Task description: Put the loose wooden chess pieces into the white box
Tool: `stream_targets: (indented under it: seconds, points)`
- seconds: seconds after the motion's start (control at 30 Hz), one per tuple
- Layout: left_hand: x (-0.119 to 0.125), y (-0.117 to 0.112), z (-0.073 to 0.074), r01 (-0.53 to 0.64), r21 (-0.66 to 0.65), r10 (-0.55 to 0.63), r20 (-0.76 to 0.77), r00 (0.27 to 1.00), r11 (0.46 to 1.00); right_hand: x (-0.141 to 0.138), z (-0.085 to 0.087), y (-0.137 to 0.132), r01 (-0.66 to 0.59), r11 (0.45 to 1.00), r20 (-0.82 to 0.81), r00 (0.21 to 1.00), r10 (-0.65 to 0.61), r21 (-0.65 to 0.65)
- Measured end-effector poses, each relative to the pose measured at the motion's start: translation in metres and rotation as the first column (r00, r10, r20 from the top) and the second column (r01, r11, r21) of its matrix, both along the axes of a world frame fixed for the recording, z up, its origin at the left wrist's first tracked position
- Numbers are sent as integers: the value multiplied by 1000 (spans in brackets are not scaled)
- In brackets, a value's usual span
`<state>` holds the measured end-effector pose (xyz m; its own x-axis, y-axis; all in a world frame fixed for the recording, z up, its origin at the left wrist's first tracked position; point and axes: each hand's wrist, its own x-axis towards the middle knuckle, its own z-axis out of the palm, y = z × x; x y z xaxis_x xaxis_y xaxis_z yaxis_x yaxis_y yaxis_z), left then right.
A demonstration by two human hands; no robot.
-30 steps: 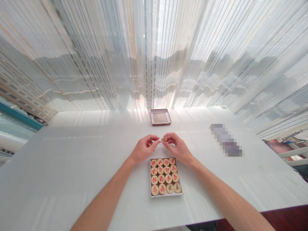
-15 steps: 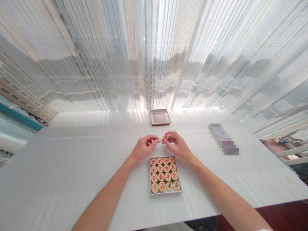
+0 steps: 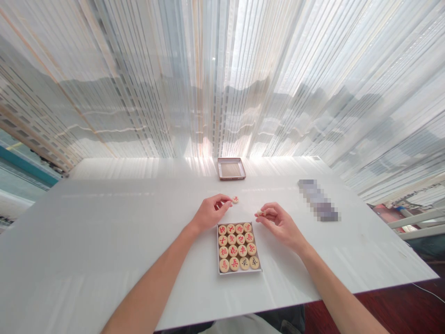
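Note:
My left hand (image 3: 211,213) has its thumb and index finger closed at the left edge of a round wooden Chinese chess piece (image 3: 235,199) with a red character facing up. Another Chinese chess piece (image 3: 260,214), tilted and seen nearly edge-on, is pinched between the fingertips of my right hand (image 3: 279,223). Below and between the hands sits a shallow open box (image 3: 239,273), filled with rows of pale pieces. Most of these bear red characters; two in the nearest row are marked in black.
A shallow brown-rimmed box lid (image 3: 232,178) lies behind the hands, near the curtain (image 3: 215,93). Over to the right on the white table (image 3: 121,222) is a pixelated oblong object (image 3: 319,200). The table's front edge runs close to my body.
My right hand has moved right and toward me with a piece, away from my left hand. My left hand has stayed nearly in place, beside the other piece.

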<state>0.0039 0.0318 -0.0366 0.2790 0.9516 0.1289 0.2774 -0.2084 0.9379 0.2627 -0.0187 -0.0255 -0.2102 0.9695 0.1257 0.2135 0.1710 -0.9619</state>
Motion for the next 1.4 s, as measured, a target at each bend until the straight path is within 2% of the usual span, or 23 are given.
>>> stream_targets:
  seconds: [0.13,0.43,0.57,0.7,0.9,1.03,1.2,1.4]
  points:
    - [0,0,0,-3,4,3,-4,1000,1000,2,-2,-17,13,1000,26,1000,-12,-21]
    - [0,0,-2,3,10,-3,-15,1000,1000,-3,-15,-52,93,992,-63,993,-99,-84]
    - [1,-1,0,8,19,-8,-26,1000,1000,-5,-15,-61,100,989,-38,994,-105,-109]
    - [1,-1,1,13,20,-13,-31,999,1000,-9,-18,-70,140,983,-8,990,-142,-115]
    - [1,-2,1,17,24,-17,-31,999,1000,-11,-31,-88,199,976,-6,980,-200,-87]
    - [1,-2,2,15,24,-14,-46,999,1000,-12,-33,-94,196,977,-12,980,-198,-82]
    - [2,-2,2,19,17,-18,-46,999,1000,-19,-26,-95,131,991,-89,988,-129,11]
    - [1,-3,2,22,22,-21,-53,998,1000,-25,-26,-97,164,986,-129,978,-162,6]
